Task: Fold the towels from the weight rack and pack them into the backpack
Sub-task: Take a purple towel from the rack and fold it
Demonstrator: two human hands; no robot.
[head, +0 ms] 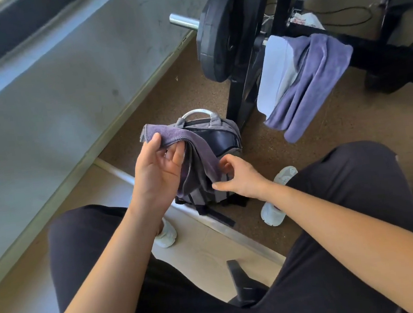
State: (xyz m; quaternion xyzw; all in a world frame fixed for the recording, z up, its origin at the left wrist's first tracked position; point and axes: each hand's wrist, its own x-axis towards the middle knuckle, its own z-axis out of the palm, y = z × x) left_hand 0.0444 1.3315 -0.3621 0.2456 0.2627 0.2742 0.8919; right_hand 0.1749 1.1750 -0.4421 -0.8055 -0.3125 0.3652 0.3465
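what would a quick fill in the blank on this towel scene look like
1. The left hand grips a ___ towel.
2. The backpack stands on the ___.
3. ___ towels hang on the rack.
Missing words: purple; floor; two.

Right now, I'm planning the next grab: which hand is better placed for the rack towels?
Likely the right hand: the rack towels hang on its side, while the left hand grips the held towel.
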